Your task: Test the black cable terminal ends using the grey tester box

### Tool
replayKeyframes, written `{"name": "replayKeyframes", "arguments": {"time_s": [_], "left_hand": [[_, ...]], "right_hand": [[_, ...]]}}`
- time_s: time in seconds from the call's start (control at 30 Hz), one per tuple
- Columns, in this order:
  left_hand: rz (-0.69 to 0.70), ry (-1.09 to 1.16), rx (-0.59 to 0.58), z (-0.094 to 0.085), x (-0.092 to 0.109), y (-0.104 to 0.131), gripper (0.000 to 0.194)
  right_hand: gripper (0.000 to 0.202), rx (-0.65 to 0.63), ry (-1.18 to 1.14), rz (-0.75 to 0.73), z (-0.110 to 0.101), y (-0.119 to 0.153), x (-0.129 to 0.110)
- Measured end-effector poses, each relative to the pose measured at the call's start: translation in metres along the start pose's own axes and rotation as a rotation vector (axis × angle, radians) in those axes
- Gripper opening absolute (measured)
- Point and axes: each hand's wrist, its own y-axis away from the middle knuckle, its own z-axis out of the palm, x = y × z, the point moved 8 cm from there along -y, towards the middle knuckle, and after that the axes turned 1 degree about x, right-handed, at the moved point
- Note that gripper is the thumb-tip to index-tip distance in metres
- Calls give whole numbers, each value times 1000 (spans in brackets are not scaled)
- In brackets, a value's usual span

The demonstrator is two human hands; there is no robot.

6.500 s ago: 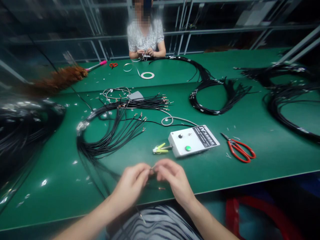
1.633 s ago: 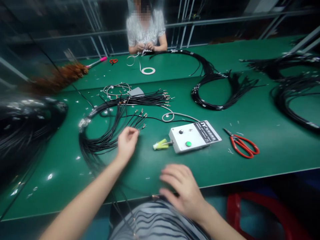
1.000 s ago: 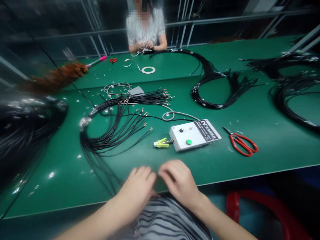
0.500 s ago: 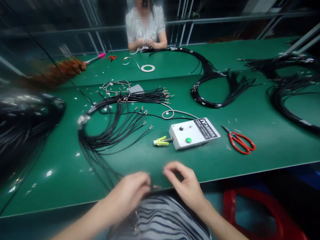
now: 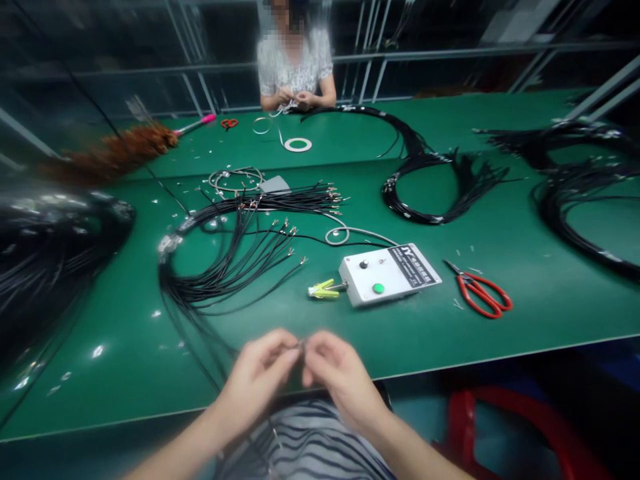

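Observation:
My left hand (image 5: 263, 367) and my right hand (image 5: 333, 367) meet at the table's front edge. The left one pinches the small dark end of a wire (image 5: 301, 345). The right fingertips are closed at that same end, blurred; what they grip is too small to make out. Black cables (image 5: 200, 283) with bare copper-coloured ends lie in a curved bundle beyond my left hand. Behind my hands sits a white box (image 5: 383, 273) with a green button, a black knob and a yellow clip (image 5: 324, 289) at its left side.
Red-handled cutters (image 5: 483, 293) lie right of the box. More cable bundles (image 5: 420, 217) rest behind and at both sides. Across the green table (image 5: 310, 327) a person (image 5: 295, 67) works near a tape roll (image 5: 298, 145). A red chair (image 5: 463, 427) stands lower right.
My right hand has moved left and its fingers have closed beside my left fingertips. My left hand has turned slightly, and the wire end now shows between the hands. The view has shifted a little.

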Motion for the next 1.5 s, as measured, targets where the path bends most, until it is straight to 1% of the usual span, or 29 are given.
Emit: {"name": "replayKeyframes", "arguments": {"time_s": [0.07, 0.17, 0.27, 0.37, 0.47, 0.57, 0.67, 0.77, 0.83, 0.9, 0.93, 1.0, 1.13, 1.2, 1.27, 1.37, 1.43, 1.5], "left_hand": [[-21, 24, 11, -1, -3, -1, 24], [-34, 19, 13, 1, -5, -2, 25], [-41, 22, 8, 3, -5, -2, 25], [-27, 22, -1, 4, -3, -2, 27], [-8, 22, -16, 4, -3, -1, 26], [15, 19, -6, 5, -2, 1, 22], [95, 10, 29, 7, 6, 0, 25], [136, 103, 79, 11, 11, -5, 13], [121, 179, 171, 8, 8, -8, 6], [107, 217, 268, 3, 3, -9, 9], [114, 212, 297, 2, 2, -9, 9], [176, 114, 308, 1, 6, -8, 8], [437, -254, 285, 8, 27, -2, 15], [485, -312, 296, 10, 30, -2, 16], [437, -288, 311, 8, 25, -7, 15], [303, -222, 319, 5, 13, -16, 14], [227, -181, 310, 4, 6, -22, 15], [178, -147, 292, 3, 2, -26, 15]], "right_hand": [[26, 16, -12, -10, 0, 1, -1], [23, 20, -12, -35, -2, 1, -9], [22, 14, 56, -67, -4, 0, -14], [21, 35, 136, -96, -4, -2, -15], [21, 67, 149, -85, -4, -5, -13], [23, 59, 177, -74, -1, -8, -14], [23, 46, 219, -79, 1, -8, -17], [23, 56, 271, -82, 1, -6, -20], [23, 65, 338, -99, 1, -4, -23], [23, 65, 421, -135, 1, -3, -28], [22, 62, 461, -161, 1, -2, -31], [19, 51, 555, -236, 2, 0, -40], [15, 49, 827, -446, 5, 6, -59], [14, 57, 922, -515, 5, 8, -65], [13, 63, 979, -552, 2, 9, -70], [12, 57, 1074, -602, -1, 9, -76], [8, 68, 1196, -671, -1, 10, -83], [15, 72, 1370, -774, 4, 11, -89]]}}
